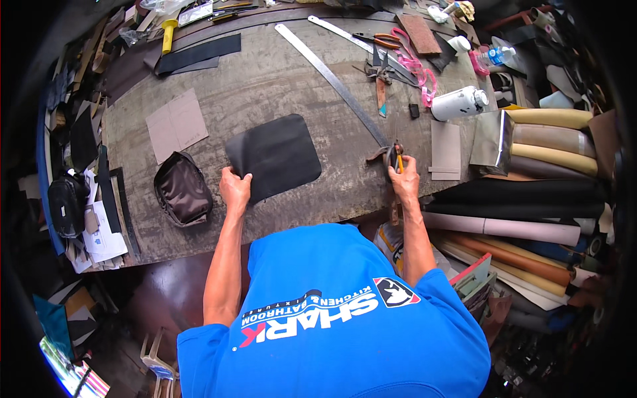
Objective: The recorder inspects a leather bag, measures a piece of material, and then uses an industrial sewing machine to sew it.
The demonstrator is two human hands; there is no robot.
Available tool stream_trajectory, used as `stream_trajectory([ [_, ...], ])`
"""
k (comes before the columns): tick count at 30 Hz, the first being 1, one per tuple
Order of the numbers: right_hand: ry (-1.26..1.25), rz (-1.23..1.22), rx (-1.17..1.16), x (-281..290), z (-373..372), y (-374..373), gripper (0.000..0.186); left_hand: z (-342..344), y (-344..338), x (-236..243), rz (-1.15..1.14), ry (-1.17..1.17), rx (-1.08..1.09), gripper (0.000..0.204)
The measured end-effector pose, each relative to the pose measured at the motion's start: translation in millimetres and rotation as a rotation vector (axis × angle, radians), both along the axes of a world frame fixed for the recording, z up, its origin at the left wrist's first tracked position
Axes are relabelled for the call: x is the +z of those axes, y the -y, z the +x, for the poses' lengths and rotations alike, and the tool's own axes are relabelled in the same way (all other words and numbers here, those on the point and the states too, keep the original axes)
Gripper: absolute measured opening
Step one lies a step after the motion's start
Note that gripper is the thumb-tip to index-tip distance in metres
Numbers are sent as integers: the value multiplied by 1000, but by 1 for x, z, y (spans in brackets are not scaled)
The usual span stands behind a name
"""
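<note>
A black sheet with rounded corners (279, 156), apparently leather or vinyl, lies flat on the worn work table (265, 86). At its left edge, my left hand (236, 188) is closed, pinching the edge between thumb and fingers. My right hand (405, 180) is closed around a slim yellow pencil-like stick (399, 161) at the table's right front. A dark curved tool (378, 154) lies against those fingers; its kind is partly hidden. To the left of my left hand rests a dark brown lined pouch (182, 189), its opening facing up.
Long metal rulers (335, 86), pliers (377, 40) and a pink strap (415, 63) lie farther back. A white bottle (459, 103) is at the right, near a grey-brown card (446, 149). Another card (177, 125) lies left. Material rolls (504, 227) crowd the right side.
</note>
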State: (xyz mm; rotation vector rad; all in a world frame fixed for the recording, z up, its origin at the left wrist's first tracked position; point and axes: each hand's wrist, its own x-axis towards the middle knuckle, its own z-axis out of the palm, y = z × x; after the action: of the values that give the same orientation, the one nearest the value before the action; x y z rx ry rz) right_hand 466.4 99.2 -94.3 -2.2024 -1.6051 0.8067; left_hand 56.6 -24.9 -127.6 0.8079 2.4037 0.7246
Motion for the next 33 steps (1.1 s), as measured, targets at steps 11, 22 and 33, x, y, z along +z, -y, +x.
stream_trajectory([
  [11,-370,77,183,-11,67,-46,37,-12,22,-15,133,258,12,23],
  [22,-81,172,134,-1,92,-67,39,-48,4,-3,103,-65,-547,15],
  [33,439,144,251,14,-6,-38,39,-26,-150,-5,215,-703,-1155,10],
])
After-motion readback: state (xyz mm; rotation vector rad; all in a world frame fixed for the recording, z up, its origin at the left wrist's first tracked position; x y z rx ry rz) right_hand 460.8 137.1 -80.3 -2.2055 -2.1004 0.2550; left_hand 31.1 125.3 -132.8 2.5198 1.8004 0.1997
